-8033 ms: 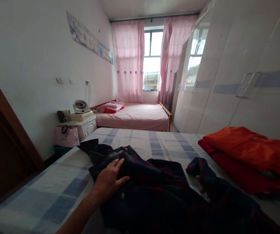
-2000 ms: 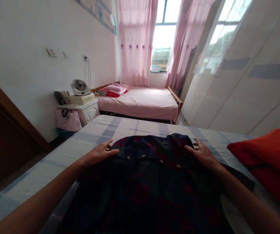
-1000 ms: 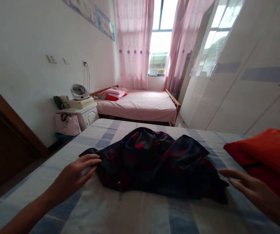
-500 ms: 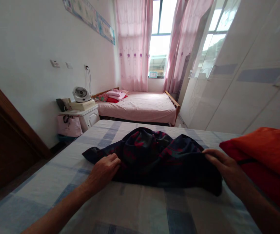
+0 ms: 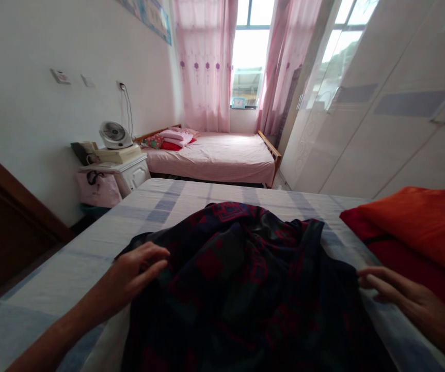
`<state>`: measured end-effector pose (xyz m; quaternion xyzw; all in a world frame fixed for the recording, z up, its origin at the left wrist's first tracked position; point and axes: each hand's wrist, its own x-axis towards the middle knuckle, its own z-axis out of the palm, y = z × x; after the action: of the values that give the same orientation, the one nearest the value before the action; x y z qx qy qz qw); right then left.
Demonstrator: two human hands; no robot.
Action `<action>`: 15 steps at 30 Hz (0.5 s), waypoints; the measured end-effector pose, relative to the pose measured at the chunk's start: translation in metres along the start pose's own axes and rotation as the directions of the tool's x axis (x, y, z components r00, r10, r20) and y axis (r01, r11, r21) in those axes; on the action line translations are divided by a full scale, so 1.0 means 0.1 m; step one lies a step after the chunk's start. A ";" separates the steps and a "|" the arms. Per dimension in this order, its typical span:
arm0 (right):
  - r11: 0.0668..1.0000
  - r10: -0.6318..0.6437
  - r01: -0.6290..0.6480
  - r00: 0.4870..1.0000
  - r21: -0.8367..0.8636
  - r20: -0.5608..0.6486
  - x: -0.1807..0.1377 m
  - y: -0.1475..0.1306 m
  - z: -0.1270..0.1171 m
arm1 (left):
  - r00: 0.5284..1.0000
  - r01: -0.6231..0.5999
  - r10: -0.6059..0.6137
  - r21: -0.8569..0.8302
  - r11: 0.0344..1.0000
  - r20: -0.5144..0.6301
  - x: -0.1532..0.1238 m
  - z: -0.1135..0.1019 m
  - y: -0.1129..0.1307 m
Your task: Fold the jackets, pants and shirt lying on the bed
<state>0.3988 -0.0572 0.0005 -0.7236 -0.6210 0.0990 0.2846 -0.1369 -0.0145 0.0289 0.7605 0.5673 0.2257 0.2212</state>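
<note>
Dark plaid garment lies spread over the middle of the checked bed, far end bunched in a hump, near end running out of frame at the bottom. L hand sits on its left edge, fingers half curled over the cloth w/ thumb close under; can't tell if it really pinches fabric. R hand is flat and spread, fingertips just touching the right edge, holding nothing. Risks, as I judge them: R side has no grip, so any pull from the L alone would prob skew the cloth and drag the hump into worse creases. The folded orange-red pile is just beside the R hand (wrist nearly against it), so a wide sweep could knock it out of square or catch its dark strap. Fabric looks thin and slippery-ish, and it's loose near the bed's front edge, so it might slide off toward the person if tugged that way. Sleeves aren't visible, maybe trapped underneath, which could snag
</note>
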 end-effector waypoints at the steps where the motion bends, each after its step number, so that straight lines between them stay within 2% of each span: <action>1: 0.999 0.024 -0.025 0.998 0.029 0.049 0.09 -0.10 0.05 | 0.995 -0.005 0.011 0.059 0.998 -0.098 0.14 0.01 -0.07; 2: 0.998 0.037 -0.042 0.995 0.052 0.090 0.19 -0.21 0.10 | 0.984 -0.004 0.026 0.125 0.992 -0.176 0.29 0.02 -0.14; 4: 0.999 0.001 -0.005 0.996 0.049 0.092 0.36 -0.42 0.23 | 0.970 0.004 0.055 0.242 0.970 -0.237 0.55 0.07 -0.27; 6: 0.991 -0.130 0.131 0.989 -0.007 0.066 0.51 -0.59 0.40 | 0.983 0.029 0.028 0.303 0.952 -0.183 0.76 0.16 -0.33; 8: 0.951 -0.291 0.297 0.954 -0.091 0.069 0.63 -0.72 0.58 | 0.994 0.083 -0.056 0.312 0.947 -0.095 0.89 0.24 -0.31; 10: 0.890 -0.413 0.431 0.900 -0.151 0.136 0.70 -0.77 0.70 | 0.992 0.119 -0.106 0.276 0.954 -0.062 0.93 0.25 -0.23; 12: 0.849 -0.457 0.490 0.869 -0.200 0.189 0.74 -0.75 0.73 | 0.990 0.108 -0.087 0.211 0.971 -0.107 0.90 0.16 -0.14; 15: 0.860 -0.423 0.440 0.898 -0.258 0.121 0.72 -0.60 0.59 | 0.945 0.150 -0.106 0.124 0.981 -0.309 0.75 -0.13 -0.14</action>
<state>0.3341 0.0331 -0.0010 -0.5955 -0.7832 -0.0337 0.1759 -0.1361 0.0620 0.0379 0.6928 0.6576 0.2819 0.0902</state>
